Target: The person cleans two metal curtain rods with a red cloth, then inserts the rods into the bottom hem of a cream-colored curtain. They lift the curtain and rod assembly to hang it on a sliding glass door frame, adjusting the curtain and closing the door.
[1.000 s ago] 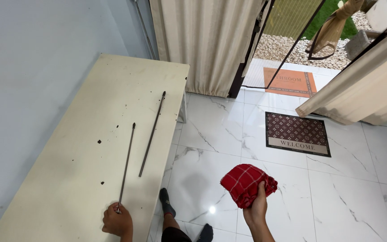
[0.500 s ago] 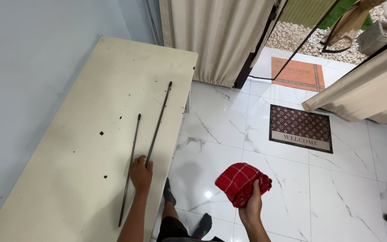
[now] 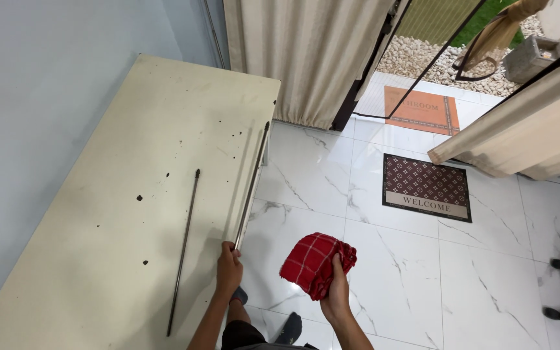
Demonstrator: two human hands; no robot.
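Cream-painted, speckled wooden table is carrying a long thin metal rod along its three-o'clock edge; my left hand is closing around its near end. My right hand is clutching a red checked cloth. Dragging carelessly could tip the rod off onto the tiles.

Left hand: bare, no glove, ring or watch visible | right hand: bare, no glove | forearms, lower centre of frame: uncovered, no sleeves in view | legs, bottom edge: dark garment, possibly shorts, largely cut off | feet, lower centre: dark footwear, partly hidden behind forearms.
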